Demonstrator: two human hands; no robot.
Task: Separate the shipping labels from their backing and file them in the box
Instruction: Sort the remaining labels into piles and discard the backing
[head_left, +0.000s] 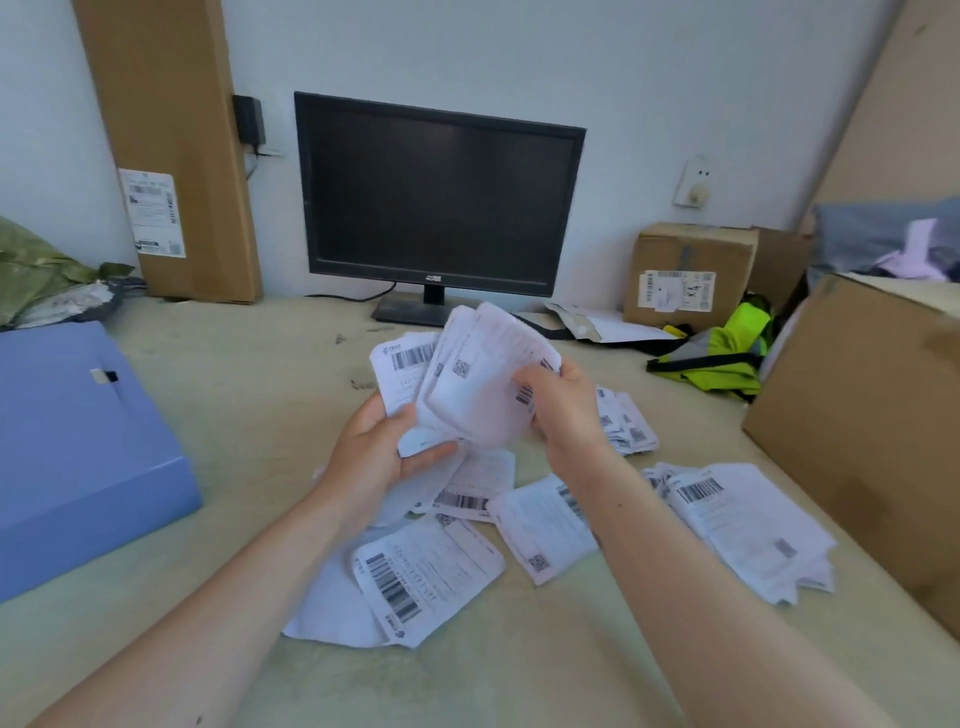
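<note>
A fanned bundle of white shipping labels (467, 374) is held above the middle of the table. My left hand (379, 447) grips its lower left edge, thumb on top. My right hand (558, 405) grips the right edge, fingers curled round the sheets. Loose labels (431, 571) with barcodes lie scattered on the table below my hands. A neater stack of labels (748, 525) lies to the right. A closed blue file box (78, 447) sits at the left edge of the table.
A dark monitor (441, 197) stands at the back. A large cardboard box (872, 415) fills the right side, with a smaller taped box (685, 270) and a yellow-green vest (727, 353) behind it. A tall carton (171, 130) leans on the wall at the left.
</note>
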